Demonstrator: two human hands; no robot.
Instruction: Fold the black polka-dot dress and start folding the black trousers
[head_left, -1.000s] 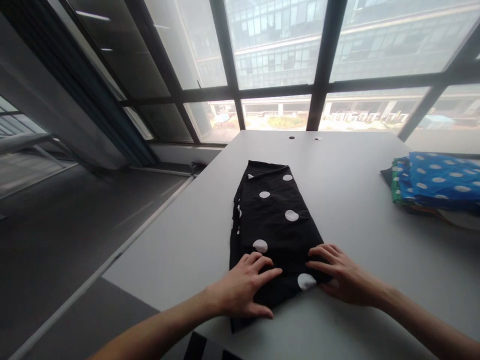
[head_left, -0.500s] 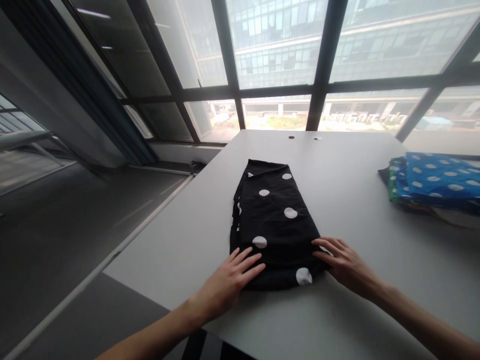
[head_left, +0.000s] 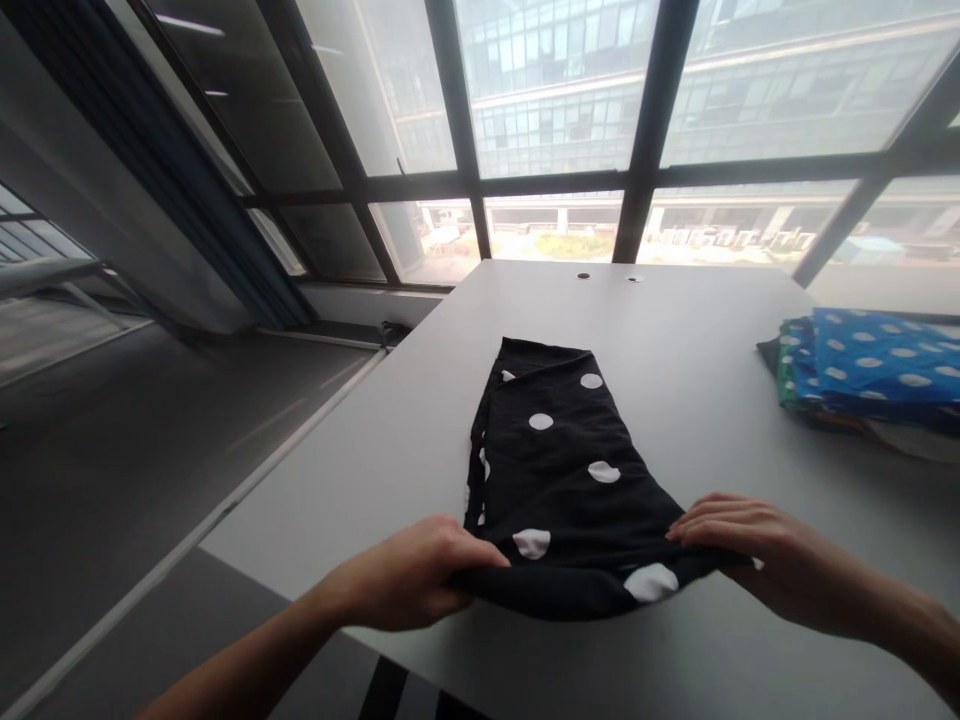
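Note:
A folded black cloth with white polka dots (head_left: pixel 562 470) lies lengthwise on the grey table (head_left: pixel 675 330). My left hand (head_left: pixel 409 580) pinches the cloth's near left corner, fingers closed round the fabric. My right hand (head_left: pixel 750 555) grips the near right corner in the same way. The near edge of the cloth is lifted slightly off the table between both hands.
A stack of folded blue and green dotted cloths (head_left: pixel 862 375) sits at the table's right edge. Two small round holes (head_left: pixel 607 277) mark the far end of the table. Large windows rise behind it. The table's left edge drops to a dark floor.
Both hands went from lying flat with fingers spread on the cloth to gripping its near corners. The cloth's near edge has lifted and been drawn toward me.

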